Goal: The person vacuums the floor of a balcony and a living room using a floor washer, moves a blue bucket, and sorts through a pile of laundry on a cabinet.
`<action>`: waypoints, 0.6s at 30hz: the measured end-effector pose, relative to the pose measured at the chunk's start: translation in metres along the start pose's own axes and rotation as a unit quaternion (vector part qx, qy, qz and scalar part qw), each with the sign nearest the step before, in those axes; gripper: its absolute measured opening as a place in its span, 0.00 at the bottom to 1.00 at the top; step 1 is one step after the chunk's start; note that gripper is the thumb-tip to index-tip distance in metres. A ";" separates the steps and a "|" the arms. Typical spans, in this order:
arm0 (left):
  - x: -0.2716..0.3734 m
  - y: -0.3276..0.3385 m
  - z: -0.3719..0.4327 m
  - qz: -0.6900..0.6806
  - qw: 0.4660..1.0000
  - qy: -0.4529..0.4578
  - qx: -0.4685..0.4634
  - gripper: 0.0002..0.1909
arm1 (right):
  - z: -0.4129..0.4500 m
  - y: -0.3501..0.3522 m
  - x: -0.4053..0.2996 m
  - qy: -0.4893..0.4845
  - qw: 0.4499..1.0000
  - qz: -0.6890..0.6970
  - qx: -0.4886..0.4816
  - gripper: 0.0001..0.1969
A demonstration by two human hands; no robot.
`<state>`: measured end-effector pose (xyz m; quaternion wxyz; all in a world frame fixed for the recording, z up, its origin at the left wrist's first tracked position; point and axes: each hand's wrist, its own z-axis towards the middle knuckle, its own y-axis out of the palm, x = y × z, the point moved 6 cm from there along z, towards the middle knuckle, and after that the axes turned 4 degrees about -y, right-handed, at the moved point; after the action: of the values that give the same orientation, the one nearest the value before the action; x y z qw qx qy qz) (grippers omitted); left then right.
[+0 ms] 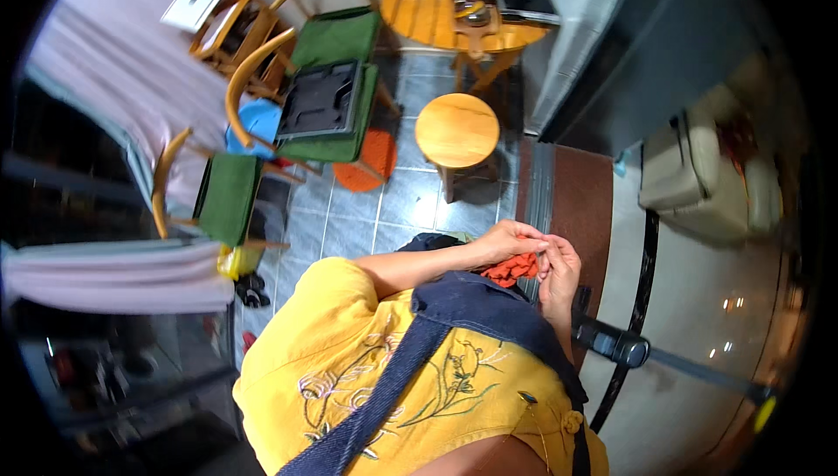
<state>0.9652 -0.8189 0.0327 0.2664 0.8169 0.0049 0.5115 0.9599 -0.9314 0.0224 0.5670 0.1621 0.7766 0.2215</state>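
Observation:
My left hand (517, 240) and my right hand (560, 268) meet in front of my apron, fingertips together. A crumpled piece of orange textured fabric (510, 271) hangs just under them. The thumb and fingers of my left hand pinch at its upper edge; its right edge runs into the fingers of my right hand. What lies between the fingertips is too small to make out. Below the hands, the dark blue apron (474, 299) bulges forward and covers part of the fabric. Dark cloth (429, 241) shows beyond my left forearm.
Ahead stands a round wooden stool (457, 130). A slatted wooden table (419, 11) behind it bears several objects. Green-seated chairs (229, 197) stand left, one with a black tray (321, 99). A door track (541, 181) runs along my right, near a black pole (609, 340).

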 end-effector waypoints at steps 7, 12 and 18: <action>0.005 -0.007 -0.016 -0.083 0.996 0.018 -0.006 0.10 | 0.003 0.020 -0.004 0.013 0.997 -0.062 -0.049 0.08; 0.008 -0.001 -0.019 -0.090 0.996 0.011 -0.012 0.11 | -0.002 0.026 -0.008 0.010 0.997 -0.060 -0.036 0.09; -0.005 -0.017 -0.028 0.025 0.999 -0.012 0.045 0.10 | -0.009 0.022 0.006 0.012 0.997 -0.070 -0.022 0.08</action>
<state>0.9437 -0.7932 0.0307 0.2165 0.8340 0.0043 0.5076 0.9499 -0.9106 0.0313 0.5753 0.0921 0.7876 0.2007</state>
